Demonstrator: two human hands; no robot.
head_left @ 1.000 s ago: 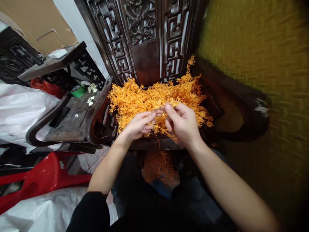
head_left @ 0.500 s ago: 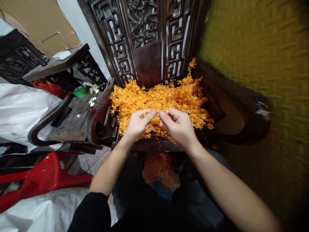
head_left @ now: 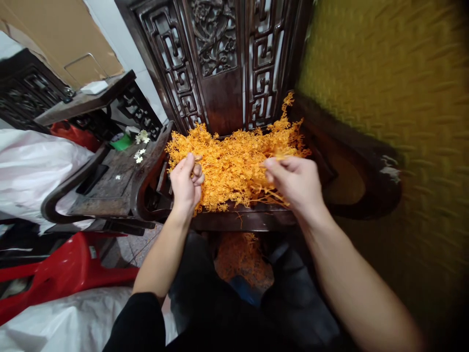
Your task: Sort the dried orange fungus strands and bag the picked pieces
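Observation:
A heap of bright orange branching sprigs covers the seat of a dark carved wooden chair. At the heap's left side is my left hand, its thumb and forefinger pinched; a tiny piece shows by the fingertips, too small to name. Over the heap's right side, my right hand is closed in a pinch, slightly blurred. An orange sprig appears to be in its fingers, smeared by motion. The two hands are well apart, with part of the heap showing between them.
To the left, another wooden chair holds a green tape roll and small pale flower pieces. A red plastic stool and white sacks stand nearby. More orange bits lie in a container between my knees.
My hands were together at the middle of the heap, fingertips nearly meeting. They have parted, the left moving left and the right moving right.

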